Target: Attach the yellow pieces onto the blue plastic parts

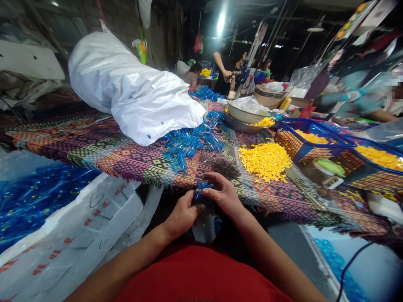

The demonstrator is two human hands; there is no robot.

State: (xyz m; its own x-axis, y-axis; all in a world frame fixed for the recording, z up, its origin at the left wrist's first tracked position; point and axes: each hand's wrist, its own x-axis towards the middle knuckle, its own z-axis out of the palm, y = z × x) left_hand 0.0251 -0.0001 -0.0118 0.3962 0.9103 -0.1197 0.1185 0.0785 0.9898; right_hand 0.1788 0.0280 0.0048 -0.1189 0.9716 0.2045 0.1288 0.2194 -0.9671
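Just past the table's near edge, my left hand (184,212) and my right hand (224,193) meet over my lap. Between their fingertips is a small translucent blue plastic piece (201,187) with a bit of yellow on it; its exact kind is too small to make out. Both hands are closed on it. Right beyond them, a pile of tiny dark parts (226,169) lies on the patterned cloth (138,161). A heap of small yellow plastic parts (265,161) is to its right. Several clear blue plastic pieces (185,147) are spread out to its left.
A bulging white sack (132,84) lies at the left, its mouth by the blue pieces. Blue baskets (315,144) of yellow parts, a green-lidded jar (329,167) and stacked metal bowls (247,111) stand at the right. A lined box (91,214) holds blue pieces. Other people work behind.
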